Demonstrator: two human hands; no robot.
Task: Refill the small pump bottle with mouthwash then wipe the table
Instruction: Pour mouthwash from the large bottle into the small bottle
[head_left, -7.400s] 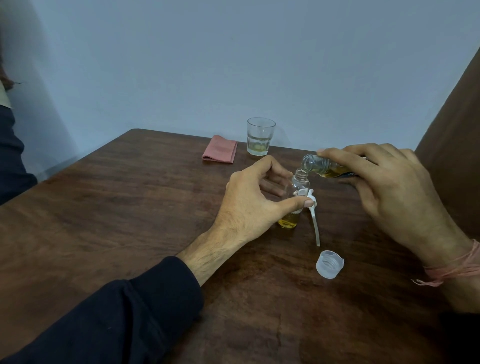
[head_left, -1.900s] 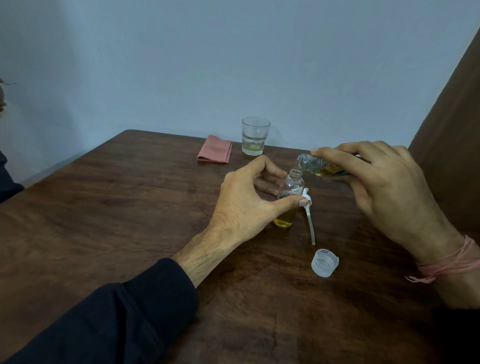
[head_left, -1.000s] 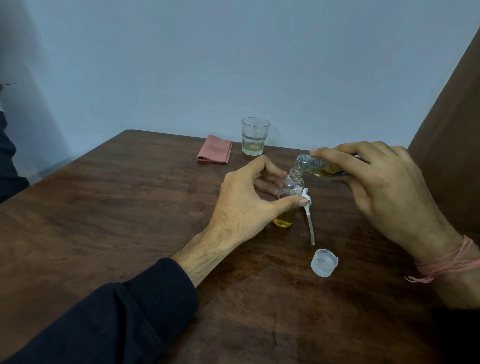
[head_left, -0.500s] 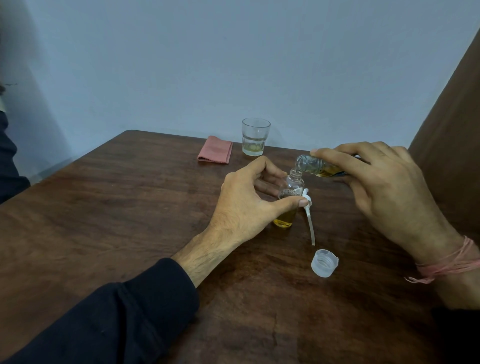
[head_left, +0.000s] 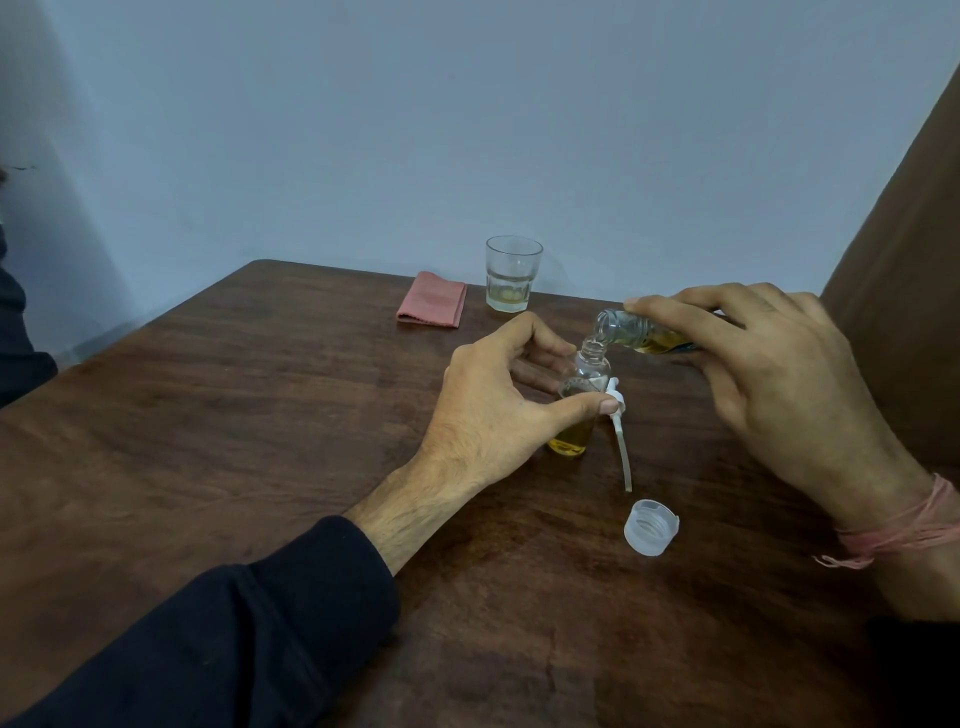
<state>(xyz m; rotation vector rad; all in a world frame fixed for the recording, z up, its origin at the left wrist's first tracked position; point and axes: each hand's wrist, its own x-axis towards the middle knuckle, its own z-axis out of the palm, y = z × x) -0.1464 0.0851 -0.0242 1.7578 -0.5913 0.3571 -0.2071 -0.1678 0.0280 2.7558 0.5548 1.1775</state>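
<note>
The small clear pump bottle stands upright on the brown table with yellow liquid in its lower part. My left hand grips it between thumb and fingers. My right hand holds the mouthwash bottle tipped on its side, its open mouth touching the small bottle's neck. The white pump head with its tube lies on the table just right of the small bottle. A folded pink cloth lies at the far edge.
A clear plastic cap lies open side up near my right wrist. A glass with a little pale liquid stands beside the cloth. A brown panel rises at the right. A dark sleeve of another person shows at the far left.
Both hands and both bottles stay in the same places. The yellow liquid in the small bottle stands slightly higher than several seconds ago.
</note>
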